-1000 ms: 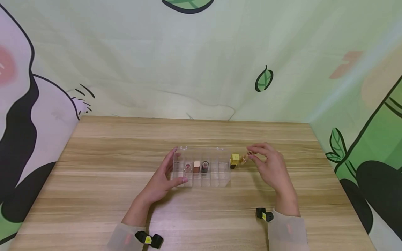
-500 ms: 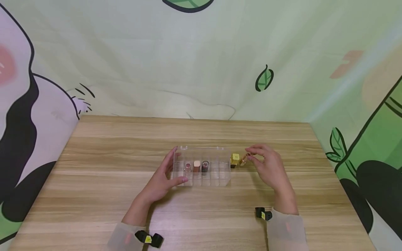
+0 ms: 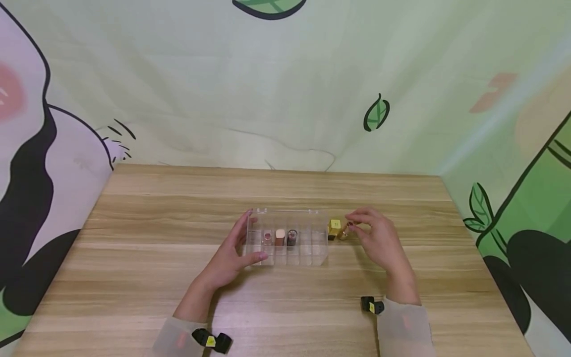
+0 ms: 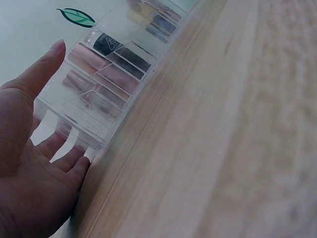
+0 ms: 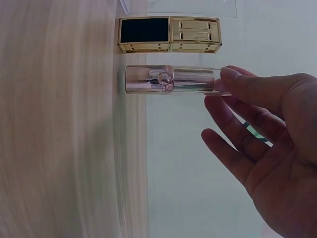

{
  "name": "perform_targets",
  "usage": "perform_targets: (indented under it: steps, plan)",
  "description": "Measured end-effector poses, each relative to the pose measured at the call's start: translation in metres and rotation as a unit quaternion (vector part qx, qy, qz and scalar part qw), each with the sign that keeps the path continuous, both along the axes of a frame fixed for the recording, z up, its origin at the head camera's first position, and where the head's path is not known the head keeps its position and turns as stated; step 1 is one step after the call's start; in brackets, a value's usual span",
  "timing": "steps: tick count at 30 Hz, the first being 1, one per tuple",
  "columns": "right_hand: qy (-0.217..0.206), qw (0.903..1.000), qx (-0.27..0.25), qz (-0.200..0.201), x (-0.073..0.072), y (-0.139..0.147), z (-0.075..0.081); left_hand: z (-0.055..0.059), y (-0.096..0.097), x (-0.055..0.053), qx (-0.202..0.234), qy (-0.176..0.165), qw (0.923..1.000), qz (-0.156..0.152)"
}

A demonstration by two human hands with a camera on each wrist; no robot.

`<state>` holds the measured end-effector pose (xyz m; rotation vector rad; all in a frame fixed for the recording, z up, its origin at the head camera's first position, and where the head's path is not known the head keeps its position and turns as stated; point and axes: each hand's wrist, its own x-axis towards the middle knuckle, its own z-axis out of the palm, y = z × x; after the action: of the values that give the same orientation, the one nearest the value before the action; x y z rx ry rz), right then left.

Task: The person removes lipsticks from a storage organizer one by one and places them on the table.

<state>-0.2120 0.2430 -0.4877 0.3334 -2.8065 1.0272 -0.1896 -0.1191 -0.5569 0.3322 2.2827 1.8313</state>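
A clear divided lipstick organizer (image 3: pixel 314 254) stands mid-table, with my left hand (image 3: pixel 229 258) around its left end. The thumb lies on its front and the other fingers reach behind the end. Three lipsticks stand inside: a pinkish one (image 3: pixel 267 238), a brown one with a pale top (image 3: pixel 279 237) and a dark one (image 3: pixel 292 237). My right hand (image 3: pixel 379 243) pinches the clear top of a rose-gold lipstick tube (image 5: pixel 148 80) between thumb and fingertips. That tube is upright, its base close to the tabletop, beside a gold-and-black lipstick (image 5: pixel 195 35) at the organizer's right side.
The wood-grain table (image 3: pixel 285 307) extends around both hands. Behind it hangs a pale green cartoon backdrop (image 3: pixel 200 99) that also covers both sides. A black wrist camera (image 3: pixel 211 340) is strapped on the left sleeve, another (image 3: pixel 372 305) on the right.
My right hand has moved slightly left, bringing the rose-gold lipstick tube nearer the gold-and-black one and a little lower. The left hand and the organizer have stayed put.
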Motion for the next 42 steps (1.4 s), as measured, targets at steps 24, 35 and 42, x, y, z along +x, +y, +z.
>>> perform_targets:
  steps: [24,35,42]
  plan:
    - [-0.017,0.9998,0.006,-0.001,0.0005,0.0021,-0.0013,0.0015,0.0003,0.0008,-0.003,0.001,1.0000,-0.001]
    - [-0.016,0.9998,0.007,-0.001,0.0001,0.0037,-0.0006,0.0004,-0.0001,-0.0007,-0.001,0.005,1.0000,-0.003]
    - [-0.019,0.9998,0.003,-0.003,0.0008,0.0040,0.0000,-0.0002,-0.0004,-0.0014,0.002,0.005,1.0000,-0.003]
